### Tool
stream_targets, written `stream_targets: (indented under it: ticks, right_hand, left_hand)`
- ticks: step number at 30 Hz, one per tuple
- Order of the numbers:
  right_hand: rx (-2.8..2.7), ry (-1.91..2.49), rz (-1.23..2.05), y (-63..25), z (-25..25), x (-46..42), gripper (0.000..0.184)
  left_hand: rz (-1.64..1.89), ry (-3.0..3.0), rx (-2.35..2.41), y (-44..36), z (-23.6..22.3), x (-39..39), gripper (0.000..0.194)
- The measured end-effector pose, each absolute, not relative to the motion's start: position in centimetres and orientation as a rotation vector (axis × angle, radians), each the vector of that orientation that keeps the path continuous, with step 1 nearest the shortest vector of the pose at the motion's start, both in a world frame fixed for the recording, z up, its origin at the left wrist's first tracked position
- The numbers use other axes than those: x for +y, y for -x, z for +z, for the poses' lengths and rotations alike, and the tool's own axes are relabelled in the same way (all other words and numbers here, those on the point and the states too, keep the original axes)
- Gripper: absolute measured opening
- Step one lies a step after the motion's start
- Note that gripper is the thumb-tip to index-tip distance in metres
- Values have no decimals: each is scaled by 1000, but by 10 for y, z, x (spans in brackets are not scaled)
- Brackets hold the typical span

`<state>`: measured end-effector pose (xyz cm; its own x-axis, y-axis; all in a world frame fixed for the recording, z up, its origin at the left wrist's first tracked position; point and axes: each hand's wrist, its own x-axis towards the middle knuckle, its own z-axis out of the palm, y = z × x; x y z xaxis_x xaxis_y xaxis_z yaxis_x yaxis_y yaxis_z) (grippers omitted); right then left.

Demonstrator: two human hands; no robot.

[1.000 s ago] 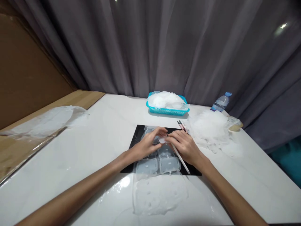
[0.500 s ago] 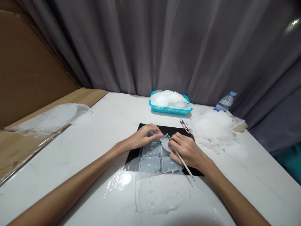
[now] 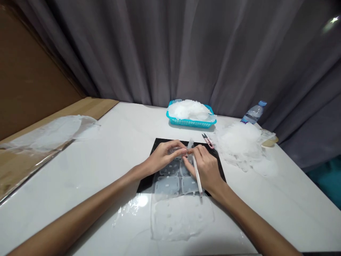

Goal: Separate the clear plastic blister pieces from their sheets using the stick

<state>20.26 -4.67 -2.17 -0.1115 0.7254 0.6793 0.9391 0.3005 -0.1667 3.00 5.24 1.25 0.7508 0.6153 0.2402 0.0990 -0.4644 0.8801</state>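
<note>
My left hand (image 3: 170, 155) pinches a translucent film at the far part of a clear, bumpy plastic sheet (image 3: 182, 218). Close against those fingertips, my right hand (image 3: 207, 166) is closed around a slim white pen-like tool (image 3: 197, 176). The tool slants toward me, and its far end is hidden by the fingers. Rounded square shapes show in the sheet where it lies over a black board (image 3: 146, 184). A narrow strip of film (image 3: 190, 143) sticks up between the two hands.
Pink-handled thread snips (image 3: 208, 141) lie by the board's far right corner. A turquoise basket (image 3: 191, 123) holds white film pieces. To the right are a heap of translucent film (image 3: 241, 144) and a water bottle (image 3: 254, 113). More film (image 3: 53, 133) lies over cardboard at left.
My right hand has shifted left and away from me, its fingertips now meeting the left hand's. The white tool has turned steeper. A round pale piece between the hands is no longer visible.
</note>
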Motion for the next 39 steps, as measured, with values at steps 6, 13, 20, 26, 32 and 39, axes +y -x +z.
stream_targets:
  ticks: [6,13,20,26,32,39]
  right_hand:
    - [-1932,1424,-316,-205,-17,-50,14]
    - [-1738,1483,-170,-227,-16,-39,17]
    - [-1245,1593,-49,-300,-14,-23,23]
    - [-1475,1316,96,-272,0,-35,16]
    - [-1622,1144,15,-251,14,-49,8]
    - [-1780,1063,-397,-202,-11,-65,18]
  left_hand:
    - [701,-2055,540,-27,11,55,24]
    - [661,-2143,526,-24,-1,57,26]
    - [616,-2065,649,-16,-7,78,31]
    - [577,-2054,664,-18,-7,73,22]
    - [835,-2255,858,-21,3,64,22]
    - [311,-1575,659,-32,19,36,65]
